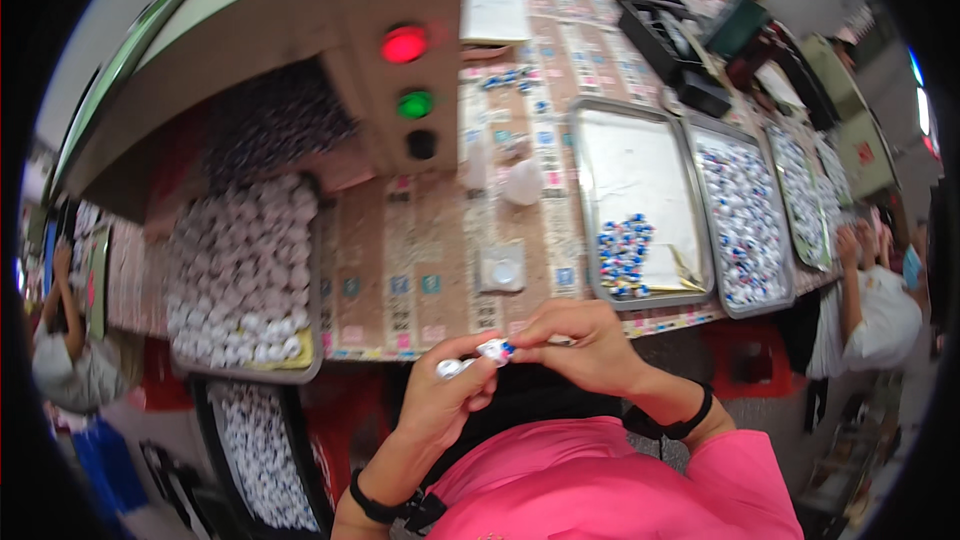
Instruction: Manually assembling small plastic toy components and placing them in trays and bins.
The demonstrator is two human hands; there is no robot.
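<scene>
In front of my body, both hands meet over a small white-and-blue plastic piece (494, 349). My left hand (440, 390) is closed round it with thumb and fingers, and a second white rounded piece (450, 368) shows at the same fingers. From the other side, my right hand (585, 345) pinches the blue end. Something thin and pale shows between the right fingers, too small to make out. On the table just beyond lies a small pale square block with a white disc (506, 272). Farther off is a translucent white cup-like thing (522, 183).
A cabinet with red and green lights (405, 43) stands at left. Before it is a tray (317, 310) of white pieces. Two trays, one paper-lined (640, 165) and one full (765, 308), hold blue-and-white pieces at right. A black crate (205, 425) stands lower left. Other people sit at both sides.
</scene>
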